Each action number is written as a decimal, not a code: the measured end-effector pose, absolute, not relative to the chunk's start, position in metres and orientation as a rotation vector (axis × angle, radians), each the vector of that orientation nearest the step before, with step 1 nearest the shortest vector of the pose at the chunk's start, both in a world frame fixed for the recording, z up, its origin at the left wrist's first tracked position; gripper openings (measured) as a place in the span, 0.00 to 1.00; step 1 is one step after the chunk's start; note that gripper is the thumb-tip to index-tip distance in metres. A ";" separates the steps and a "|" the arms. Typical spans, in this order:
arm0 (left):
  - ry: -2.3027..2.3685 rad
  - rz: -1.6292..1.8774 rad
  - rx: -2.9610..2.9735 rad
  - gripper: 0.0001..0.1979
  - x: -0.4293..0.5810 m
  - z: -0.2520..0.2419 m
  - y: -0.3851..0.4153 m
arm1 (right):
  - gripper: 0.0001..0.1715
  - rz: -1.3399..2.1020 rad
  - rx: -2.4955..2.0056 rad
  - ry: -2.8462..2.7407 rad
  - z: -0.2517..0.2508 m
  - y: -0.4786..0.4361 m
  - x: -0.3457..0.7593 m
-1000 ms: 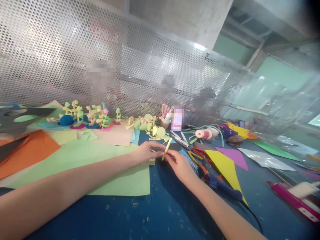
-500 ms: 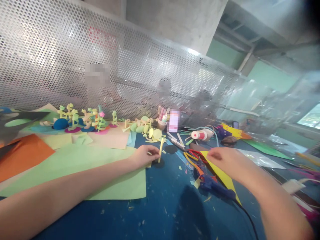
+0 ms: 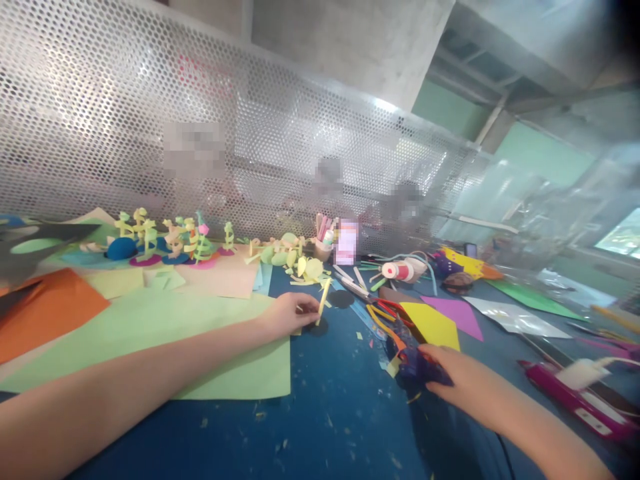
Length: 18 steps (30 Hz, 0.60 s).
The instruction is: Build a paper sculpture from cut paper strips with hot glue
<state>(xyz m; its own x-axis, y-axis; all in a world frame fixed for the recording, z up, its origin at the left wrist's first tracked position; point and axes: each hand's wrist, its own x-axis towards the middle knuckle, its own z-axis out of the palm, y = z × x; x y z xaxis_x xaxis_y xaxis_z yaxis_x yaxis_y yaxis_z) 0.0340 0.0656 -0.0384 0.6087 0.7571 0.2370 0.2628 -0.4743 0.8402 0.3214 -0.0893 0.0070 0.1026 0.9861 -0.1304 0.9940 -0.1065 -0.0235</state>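
My left hand point(image 3: 293, 315) pinches a narrow pale-yellow paper strip point(image 3: 324, 301), which stands up from the fingertips above the blue table. Just behind the strip lies a dark round disc point(image 3: 343, 299). My right hand point(image 3: 453, 373) is closed around the handle of a dark blue glue gun point(image 3: 411, 360) with orange parts, lying on the table at the right. Its nozzle end is hard to make out among the scissors point(image 3: 383, 317) with orange and red handles. A yellow paper sheet point(image 3: 433, 323) lies just beyond my right hand.
Green paper point(image 3: 240, 363) lies under my left forearm, beside orange paper point(image 3: 55, 310). Several small paper plants point(image 3: 147, 240) stand at the back left. A white bottle point(image 3: 400, 270), a purple sheet point(image 3: 454, 315) and a pink power strip point(image 3: 580, 400) are on the right. A perforated metal screen point(image 3: 280, 133) rises behind.
My right hand has come down and toward me from above the yellow paper and taken hold of the glue gun. My left hand stays nearly still, the strip tilting slightly right.
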 end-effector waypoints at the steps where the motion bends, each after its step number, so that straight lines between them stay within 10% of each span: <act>1: 0.810 0.780 2.029 0.09 0.034 -0.039 0.066 | 0.27 -0.164 2.260 2.064 0.006 -0.090 0.322; 12: 0.898 0.824 2.048 0.09 0.035 -0.038 0.065 | 0.26 0.019 2.528 2.273 0.036 -0.098 0.302; 18: 0.917 0.837 2.050 0.09 0.034 -0.041 0.067 | 0.28 -0.552 2.667 2.227 0.052 -0.083 0.275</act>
<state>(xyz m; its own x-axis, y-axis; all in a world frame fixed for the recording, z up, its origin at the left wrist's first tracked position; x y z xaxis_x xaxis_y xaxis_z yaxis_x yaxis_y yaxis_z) 0.0345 0.0671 -0.0410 0.5343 0.8047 0.2587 0.3312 -0.4809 0.8118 0.2748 -0.0830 0.0516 0.1791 0.9838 0.0033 0.8685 -0.1566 -0.4703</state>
